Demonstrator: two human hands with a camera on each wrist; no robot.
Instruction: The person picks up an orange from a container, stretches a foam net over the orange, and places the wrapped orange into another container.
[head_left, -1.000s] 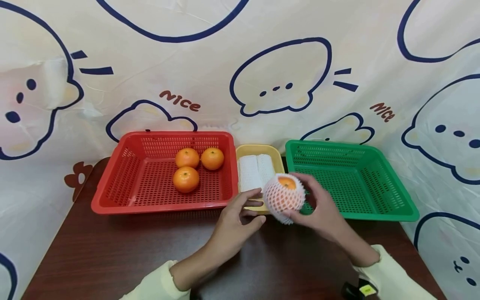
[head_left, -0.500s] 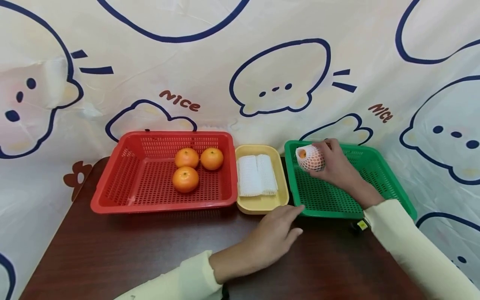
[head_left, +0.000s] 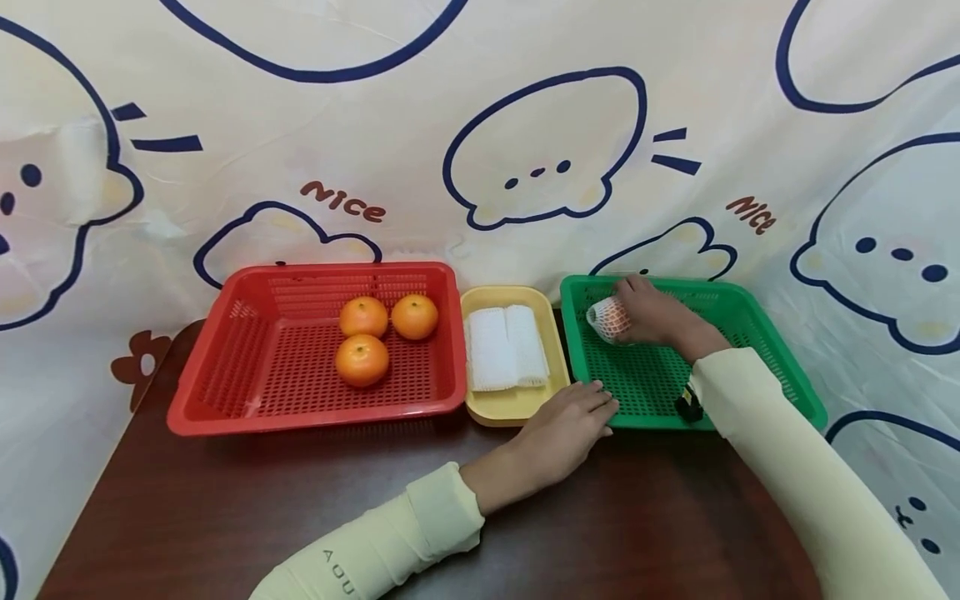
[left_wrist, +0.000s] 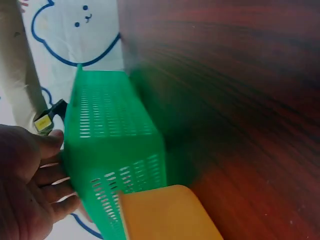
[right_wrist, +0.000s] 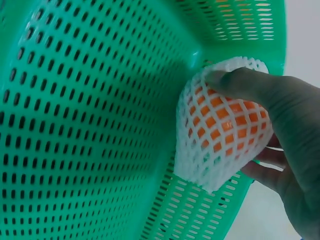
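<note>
An orange in a white foam net point(head_left: 609, 320) is low in the back left corner of the green basket point(head_left: 637, 421). My right hand point(head_left: 654, 315) grips it; in the right wrist view the thumb of that hand point(right_wrist: 295, 125) lies across the netted orange point(right_wrist: 225, 125) with fingers behind it. My left hand point(head_left: 562, 429) rests at the green basket's front left corner, fingers extended. From the left wrist view, the fingers of the left hand point(left_wrist: 30, 185) lie along the rim of the green basket point(left_wrist: 112, 145).
A red basket point(head_left: 315, 421) at the left holds three bare oranges point(head_left: 362, 360). Between the baskets stands a yellow tray point(head_left: 517, 412) with folded white foam nets point(head_left: 506, 348). A patterned cloth point(head_left: 420, 125) hangs behind the dark table point(head_left: 360, 492).
The right hand has carried the netted orange from above the yellow tray over and down into the green basket. The left hand has moved right to that basket's front edge. The view has shifted slightly.
</note>
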